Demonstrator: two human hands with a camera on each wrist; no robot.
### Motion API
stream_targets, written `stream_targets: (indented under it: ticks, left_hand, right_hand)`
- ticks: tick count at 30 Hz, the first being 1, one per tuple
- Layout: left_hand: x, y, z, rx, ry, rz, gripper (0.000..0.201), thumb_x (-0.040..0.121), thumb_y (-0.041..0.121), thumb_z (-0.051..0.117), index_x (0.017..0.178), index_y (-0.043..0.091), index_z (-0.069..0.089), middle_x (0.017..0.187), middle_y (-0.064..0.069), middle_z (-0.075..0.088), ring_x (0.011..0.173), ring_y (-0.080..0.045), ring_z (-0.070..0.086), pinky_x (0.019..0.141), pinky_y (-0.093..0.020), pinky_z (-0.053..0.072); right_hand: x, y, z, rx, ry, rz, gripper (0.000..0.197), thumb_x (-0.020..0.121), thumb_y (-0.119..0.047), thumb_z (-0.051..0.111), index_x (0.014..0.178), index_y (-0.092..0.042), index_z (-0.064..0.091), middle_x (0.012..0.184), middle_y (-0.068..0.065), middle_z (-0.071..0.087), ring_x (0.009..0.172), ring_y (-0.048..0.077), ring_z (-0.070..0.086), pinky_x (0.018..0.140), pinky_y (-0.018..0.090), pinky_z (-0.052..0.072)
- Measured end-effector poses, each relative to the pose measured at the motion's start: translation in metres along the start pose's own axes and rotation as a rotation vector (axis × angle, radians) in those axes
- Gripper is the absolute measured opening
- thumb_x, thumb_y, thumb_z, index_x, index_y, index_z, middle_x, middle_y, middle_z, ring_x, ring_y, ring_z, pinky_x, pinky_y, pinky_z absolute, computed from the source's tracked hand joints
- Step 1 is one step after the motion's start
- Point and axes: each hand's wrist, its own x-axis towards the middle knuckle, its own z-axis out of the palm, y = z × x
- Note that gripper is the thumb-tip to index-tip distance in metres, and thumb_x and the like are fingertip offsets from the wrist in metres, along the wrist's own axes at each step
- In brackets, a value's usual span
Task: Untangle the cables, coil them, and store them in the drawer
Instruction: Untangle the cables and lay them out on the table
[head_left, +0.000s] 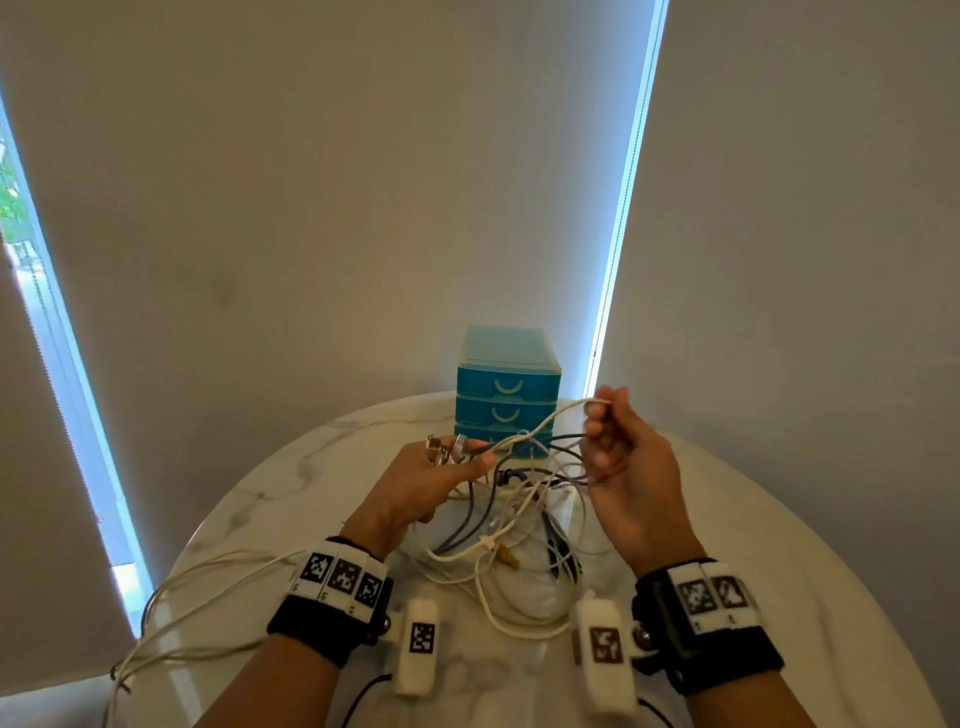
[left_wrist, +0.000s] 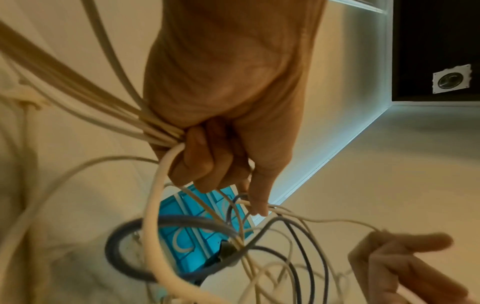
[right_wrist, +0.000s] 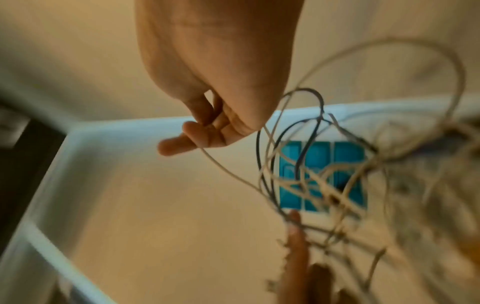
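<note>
A tangle of white, grey and dark cables (head_left: 519, 519) lies on the round marble table (head_left: 753, 519). My left hand (head_left: 457, 462) is raised over it and grips a bundle of cream cables (left_wrist: 155, 131), with several metal plugs (head_left: 441, 449) sticking out past its fingers. Its index finger (left_wrist: 257, 201) points out straight. My right hand (head_left: 602, 415) is held higher and pinches a white cable (head_left: 540, 423) that runs down to the left hand. The right wrist view is blurred; there the right hand (right_wrist: 215, 127) holds a thin cable (right_wrist: 223, 166). A blue drawer unit (head_left: 506, 389) stands behind, all drawers closed.
Long white cable loops (head_left: 208, 597) trail over the table's left edge. The drawer unit sits at the table's far edge against grey window blinds (head_left: 363, 208). Bare marble shows to the right of my right hand.
</note>
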Motion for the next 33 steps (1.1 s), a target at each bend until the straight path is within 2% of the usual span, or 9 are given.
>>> stream_targets:
  ticks: [3,6,10,14,17,24,28,30,33]
  left_hand:
    - [0.002,-0.003,-0.003,-0.012,0.081,0.02,0.011,0.094,0.035,0.082,0.104,0.031,0.084,0.062,0.02,0.068,0.049,0.0,0.051,0.042,-0.018,0.033]
    - [0.0,0.001,-0.004,-0.004,0.087,0.142,0.027,0.097,0.018,0.078,0.123,0.026,0.079,0.093,0.022,0.072,0.074,0.007,0.067,0.047,-0.006,0.04]
    - [-0.007,0.013,-0.001,0.005,-0.095,0.303,0.04,0.097,0.023,0.08,0.131,0.042,0.073,0.097,0.032,0.074,0.084,0.016,0.067,0.071,-0.003,0.05]
    - [-0.01,0.015,0.01,0.067,-0.103,0.366,0.027,0.092,0.04,0.084,0.119,0.036,0.081,0.119,0.02,0.079,0.113,0.0,0.073,0.102,-0.027,0.057]
    - [-0.01,0.017,0.008,0.033,-0.046,0.383,0.018,0.091,0.038,0.084,0.107,0.028,0.084,0.109,0.013,0.082,0.106,-0.005,0.076,0.101,-0.038,0.06]
    - [-0.01,0.017,0.009,0.101,-0.01,0.457,0.014,0.093,0.038,0.082,0.102,0.028,0.083,0.1,0.015,0.081,0.099,-0.003,0.075,0.091,-0.03,0.059]
    - [-0.008,0.016,0.001,-0.293,0.155,0.34,0.023,0.093,0.031,0.082,0.107,0.013,0.083,0.06,0.016,0.062,0.052,-0.002,0.053,0.052,-0.014,0.041]
    - [-0.002,0.011,-0.005,-0.427,0.171,0.255,0.033,0.087,0.042,0.084,0.11,0.019,0.084,0.059,0.011,0.042,0.051,-0.012,0.031,0.048,-0.025,0.026]
    - [-0.003,0.012,-0.007,-0.438,0.098,0.252,0.034,0.088,0.043,0.084,0.113,0.02,0.084,0.065,0.002,0.033,0.056,-0.016,0.023,0.052,-0.032,0.019]
  right_hand:
    - [0.003,-0.005,-0.008,0.441,-0.011,0.103,0.025,0.115,-0.012,0.04,0.103,-0.011,0.062,0.084,-0.001,0.056,0.063,0.003,0.059,0.048,0.016,0.043]
    - [0.005,-0.004,-0.012,0.467,-0.002,0.111,0.026,0.114,-0.008,0.038,0.104,-0.011,0.062,0.086,-0.001,0.054,0.064,0.004,0.059,0.051,0.017,0.044]
    - [0.005,-0.005,-0.012,0.497,-0.046,0.124,0.025,0.114,-0.008,0.039,0.106,-0.012,0.062,0.089,-0.002,0.054,0.066,0.004,0.059,0.055,0.018,0.044]
    - [-0.008,0.001,0.003,0.306,-0.169,0.171,0.027,0.113,-0.02,0.042,0.099,-0.015,0.064,0.079,-0.004,0.057,0.061,0.005,0.057,0.054,0.02,0.044]
    - [-0.011,0.006,0.011,0.252,-0.216,0.187,0.034,0.114,-0.025,0.041,0.095,-0.016,0.068,0.076,-0.005,0.056,0.065,0.008,0.056,0.057,0.022,0.044]
    - [0.001,0.014,-0.002,0.256,-0.171,0.14,0.028,0.113,-0.034,0.048,0.107,-0.019,0.07,0.092,-0.003,0.067,0.084,0.011,0.067,0.076,0.027,0.048]
    - [0.009,0.033,-0.016,-0.235,-0.01,0.251,0.044,0.108,-0.051,0.053,0.116,-0.01,0.069,0.107,0.014,0.076,0.1,0.026,0.075,0.094,0.039,0.055]
    - [0.01,0.043,-0.019,-0.55,-0.007,0.239,0.035,0.108,-0.041,0.058,0.112,-0.009,0.07,0.108,0.015,0.079,0.103,0.028,0.076,0.092,0.035,0.056]
    - [0.004,0.047,-0.016,-0.866,-0.145,0.087,0.024,0.101,-0.029,0.073,0.122,-0.019,0.07,0.107,0.005,0.08,0.108,0.022,0.075,0.089,0.028,0.058]
